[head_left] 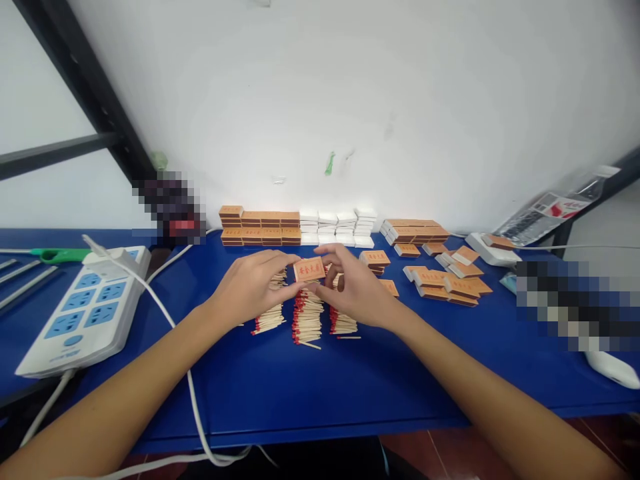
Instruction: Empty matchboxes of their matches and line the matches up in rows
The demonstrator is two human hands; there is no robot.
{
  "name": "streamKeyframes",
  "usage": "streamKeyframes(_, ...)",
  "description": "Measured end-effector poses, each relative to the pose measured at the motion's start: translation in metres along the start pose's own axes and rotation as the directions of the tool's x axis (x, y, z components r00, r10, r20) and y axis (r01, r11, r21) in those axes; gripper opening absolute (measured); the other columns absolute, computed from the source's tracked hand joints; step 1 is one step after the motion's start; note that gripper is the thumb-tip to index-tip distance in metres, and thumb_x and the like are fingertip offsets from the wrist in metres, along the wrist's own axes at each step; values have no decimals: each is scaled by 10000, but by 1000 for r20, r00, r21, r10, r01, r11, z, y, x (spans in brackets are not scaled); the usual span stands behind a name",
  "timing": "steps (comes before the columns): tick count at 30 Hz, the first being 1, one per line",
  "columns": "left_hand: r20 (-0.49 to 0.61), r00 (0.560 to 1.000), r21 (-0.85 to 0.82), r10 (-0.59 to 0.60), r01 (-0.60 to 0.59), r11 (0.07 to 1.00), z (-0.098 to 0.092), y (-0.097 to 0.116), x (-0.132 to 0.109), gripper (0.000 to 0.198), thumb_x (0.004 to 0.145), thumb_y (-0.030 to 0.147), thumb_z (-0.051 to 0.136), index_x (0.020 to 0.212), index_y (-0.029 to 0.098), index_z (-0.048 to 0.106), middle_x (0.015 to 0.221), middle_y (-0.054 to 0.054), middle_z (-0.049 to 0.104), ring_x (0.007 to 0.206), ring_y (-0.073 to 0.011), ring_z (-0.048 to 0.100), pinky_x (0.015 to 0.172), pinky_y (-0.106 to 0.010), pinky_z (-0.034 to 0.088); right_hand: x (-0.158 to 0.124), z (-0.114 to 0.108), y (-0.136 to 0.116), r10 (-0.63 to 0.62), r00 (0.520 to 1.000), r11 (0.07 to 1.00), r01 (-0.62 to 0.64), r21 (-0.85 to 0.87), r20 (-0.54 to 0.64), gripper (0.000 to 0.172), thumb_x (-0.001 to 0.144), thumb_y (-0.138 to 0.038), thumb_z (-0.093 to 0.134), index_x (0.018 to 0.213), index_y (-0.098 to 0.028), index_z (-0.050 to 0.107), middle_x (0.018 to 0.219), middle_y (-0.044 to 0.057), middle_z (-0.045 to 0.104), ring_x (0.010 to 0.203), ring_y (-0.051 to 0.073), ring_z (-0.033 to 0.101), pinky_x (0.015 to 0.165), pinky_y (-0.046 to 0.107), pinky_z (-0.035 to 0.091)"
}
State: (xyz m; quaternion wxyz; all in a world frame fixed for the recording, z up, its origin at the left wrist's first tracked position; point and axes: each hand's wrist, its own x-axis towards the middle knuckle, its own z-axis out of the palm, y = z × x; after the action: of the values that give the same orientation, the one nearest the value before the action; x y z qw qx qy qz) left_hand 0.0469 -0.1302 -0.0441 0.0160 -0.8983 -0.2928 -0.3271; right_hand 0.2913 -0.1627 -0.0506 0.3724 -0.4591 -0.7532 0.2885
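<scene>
Between my two hands is an orange-brown matchbox (309, 269) with red lettering, its printed face toward me. My left hand (255, 280) pinches its left end between thumb and fingers. At the right end, the thumb and index finger of my right hand (353, 283) close on it. Beneath the matchbox lie piles of red-tipped matches: a left pile (269, 320), a middle pile (307, 317) and a right pile (343, 323). My hands cover parts of these piles. One loose match (349, 337) rests just in front of the right pile.
Stacked matchboxes (261, 237) and white trays (337, 228) line the wall. More matchboxes (445, 287) lie scattered at right. A power strip (85, 307) with a white cable (175, 327) sits at left on the blue table (320, 393). A plastic-wrapped package (557, 207) leans at far right.
</scene>
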Motion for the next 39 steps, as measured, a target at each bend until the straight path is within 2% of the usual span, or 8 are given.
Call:
streamKeyframes(4, -70, 997, 74, -18, 23, 997, 1, -5, -1, 343, 953, 385, 738, 1207, 157, 716, 1065, -85, 807, 903, -232, 764, 755, -348, 590, 0, 8, 0, 134, 988, 955, -107, 276, -79, 311, 932, -483, 731, 1000, -240, 551, 892, 25, 688, 658, 150, 634, 542, 308, 505)
streamKeyframes(9, -99, 994, 55, 37, -32, 998, 6, -2, 0, 269, 963, 347, 716, 1167, 171, 716, 1031, -62, 809, 901, -217, 761, 772, -340, 602, -2, 18, 2, 189, 979, 889, -136, 437, -78, 384, 892, -558, 770, 957, -244, 559, 811, 2, 676, 634, 157, 662, 441, 270, 505)
streamKeyframes(19, -66, 998, 29, 17, -15, 999, 4, 7, 1, 214, 979, 338, 685, 1138, 198, 714, 1072, -69, 810, 949, -221, 757, 824, -352, 611, -11, 17, -3, 161, 987, 870, -134, 474, -15, 387, 870, -583, 780, 985, -226, 685, 817, 22, 708, 663, 169, 666, 465, 278, 547)
streamKeyframes(26, 15, 1000, 110, 23, -24, 994, -1, -4, 0, 398, 1006, 502, 662, 1232, 179, 721, 1117, -90, 815, 960, -236, 772, 836, -355, 611, -10, 9, -4, 234, 971, 892, -196, 407, -46, 431, 887, -647, 723, 863, -222, 655, 715, 14, 701, 525, 139, 596, 438, 278, 477)
streamKeyframes(30, 106, 986, 232, -132, 104, 967, -25, -28, 3, 424, 992, 548, 648, 1222, 200, 727, 1187, -103, 799, 1058, -287, 754, 906, -392, 578, 9, -12, 6, 244, 959, 942, -200, 267, -142, 428, 911, -634, 672, 828, -216, 626, 855, 72, 773, 615, 165, 637, 522, 309, 483)
streamKeyframes(33, 158, 928, 402, -337, 252, 881, -45, -60, 1, 446, 972, 558, 634, 1221, 196, 712, 1087, -113, 808, 971, -320, 752, 803, -393, 550, 29, -26, 21, 152, 969, 976, -178, -125, -196, 341, 934, -519, 651, 786, -212, 643, 799, 68, 756, 700, 198, 643, 637, 339, 469)
streamKeyframes(36, 227, 864, 463, -448, 309, 831, -56, -91, -6, 475, 932, 548, 636, 1218, 178, 716, 1219, -155, 777, 1086, -385, 720, 803, -422, 529, 44, -31, 36, 77, 975, 865, -170, -472, -210, 308, 955, -416, 600, 732, -214, 665, 768, 73, 731, 741, 228, 631, 689, 363, 430)
streamKeyframes(39, 323, 812, 422, -486, 336, 842, -59, -110, -11, 405, 928, 535, 596, 1095, 197, 745, 1134, -138, 792, 1001, -360, 729, 770, -409, 511, 49, -31, 45, 53, 978, 782, -168, -600, -203, 371, 999, -385, 522, 703, -218, 669, 779, 103, 733, 782, 260, 635, 706, 383, 411)
